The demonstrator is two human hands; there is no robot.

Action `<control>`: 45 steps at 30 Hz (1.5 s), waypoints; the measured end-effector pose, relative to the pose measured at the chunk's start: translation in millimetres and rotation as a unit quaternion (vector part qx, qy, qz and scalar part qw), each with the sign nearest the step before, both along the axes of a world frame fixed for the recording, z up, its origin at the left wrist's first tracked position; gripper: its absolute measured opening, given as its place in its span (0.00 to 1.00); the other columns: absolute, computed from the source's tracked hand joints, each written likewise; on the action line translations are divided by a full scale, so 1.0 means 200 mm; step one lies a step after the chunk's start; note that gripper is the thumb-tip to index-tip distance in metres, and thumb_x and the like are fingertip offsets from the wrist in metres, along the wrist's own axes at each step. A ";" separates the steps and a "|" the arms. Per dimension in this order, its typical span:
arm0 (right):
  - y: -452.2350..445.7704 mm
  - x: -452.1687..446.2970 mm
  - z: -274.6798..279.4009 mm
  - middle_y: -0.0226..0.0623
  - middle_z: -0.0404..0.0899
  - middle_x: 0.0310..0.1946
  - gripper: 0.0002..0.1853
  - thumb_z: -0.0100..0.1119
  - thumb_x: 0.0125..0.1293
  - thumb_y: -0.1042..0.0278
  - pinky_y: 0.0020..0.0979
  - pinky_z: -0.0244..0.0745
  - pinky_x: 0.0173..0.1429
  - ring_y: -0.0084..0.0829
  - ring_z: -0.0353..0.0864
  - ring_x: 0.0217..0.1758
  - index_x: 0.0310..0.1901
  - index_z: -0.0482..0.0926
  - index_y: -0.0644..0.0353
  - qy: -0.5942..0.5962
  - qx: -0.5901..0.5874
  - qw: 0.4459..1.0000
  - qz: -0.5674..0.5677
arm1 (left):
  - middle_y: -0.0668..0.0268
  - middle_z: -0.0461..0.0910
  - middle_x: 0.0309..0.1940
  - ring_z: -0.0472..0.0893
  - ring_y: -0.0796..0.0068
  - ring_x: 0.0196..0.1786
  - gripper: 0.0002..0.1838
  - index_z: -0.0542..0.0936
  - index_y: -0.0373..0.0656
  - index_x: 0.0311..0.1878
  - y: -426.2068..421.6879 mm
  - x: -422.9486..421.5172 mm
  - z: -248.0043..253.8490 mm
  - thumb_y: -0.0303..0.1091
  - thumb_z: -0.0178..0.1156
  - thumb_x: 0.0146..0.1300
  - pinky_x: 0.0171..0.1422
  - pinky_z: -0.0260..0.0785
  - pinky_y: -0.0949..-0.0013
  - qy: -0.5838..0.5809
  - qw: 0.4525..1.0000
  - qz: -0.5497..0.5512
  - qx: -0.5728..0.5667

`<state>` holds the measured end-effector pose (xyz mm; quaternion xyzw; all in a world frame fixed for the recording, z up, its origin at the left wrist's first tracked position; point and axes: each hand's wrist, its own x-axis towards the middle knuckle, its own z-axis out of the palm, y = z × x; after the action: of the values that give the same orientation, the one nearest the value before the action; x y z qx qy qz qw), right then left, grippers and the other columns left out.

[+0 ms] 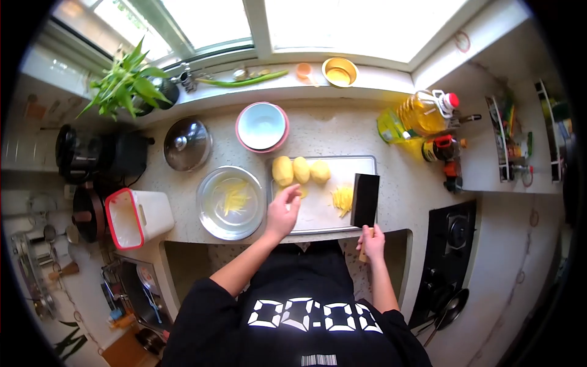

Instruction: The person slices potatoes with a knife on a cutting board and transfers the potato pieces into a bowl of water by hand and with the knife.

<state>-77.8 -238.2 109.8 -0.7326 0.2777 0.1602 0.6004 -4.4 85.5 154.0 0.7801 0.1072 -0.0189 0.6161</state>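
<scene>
My right hand (372, 242) is wrapped round the wooden handle of a cleaver (365, 199), whose dark, broad blade lies over the right side of the cutting board (324, 219). A small pile of potato shreds (342, 199) sits just left of the blade. My left hand (284, 213) is over the board's left edge, fingers stretched out and apart. Close by its fingertips are potato slices (302, 191), partly hidden by the hand. Along the back of the board lie three peeled potatoes (300, 169). More shreds rest in the water of a clear bowl (215, 227) to the left.
Stacked bowls (262, 126) and a pot lid (187, 144) stand behind on the counter. Far left is a white bin with a red rim (148, 218). Oil and sauce bottles (426, 115) occupy the back right, and a gas stove (449, 244) is at the right.
</scene>
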 end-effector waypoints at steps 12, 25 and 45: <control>-0.56 0.03 -0.26 0.30 0.74 0.21 0.17 0.61 0.79 0.54 0.26 0.71 0.20 0.24 0.74 0.16 0.37 0.71 0.57 0.029 0.079 0.996 -0.008 | 0.47 0.79 0.62 0.85 0.58 0.55 0.34 0.72 0.35 0.72 -0.60 0.00 -0.47 0.42 0.64 0.67 0.64 0.77 0.58 0.204 0.967 -0.116 0.095; -0.63 0.04 -0.41 0.31 0.75 0.22 0.15 0.63 0.77 0.57 0.27 0.71 0.21 0.25 0.75 0.17 0.38 0.72 0.57 0.065 0.140 0.988 0.014 | 0.51 0.78 0.53 0.81 0.57 0.52 0.33 0.74 0.36 0.71 -0.77 0.04 -0.56 0.41 0.64 0.64 0.62 0.74 0.57 0.183 0.965 -0.083 0.171; -0.33 0.01 -0.44 0.32 0.75 0.21 0.14 0.64 0.77 0.60 0.28 0.70 0.20 0.25 0.73 0.15 0.38 0.72 0.57 0.096 0.205 0.971 0.077 | 0.51 0.77 0.55 0.85 0.61 0.47 0.34 0.75 0.39 0.70 -0.83 0.05 -0.51 0.41 0.71 0.62 0.55 0.81 0.64 0.149 0.967 -0.064 0.197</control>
<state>-75.1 -304.1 20.8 -0.5940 0.2379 0.3287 0.6947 5.1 -79.9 52.1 0.8799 0.1491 -0.1528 0.4246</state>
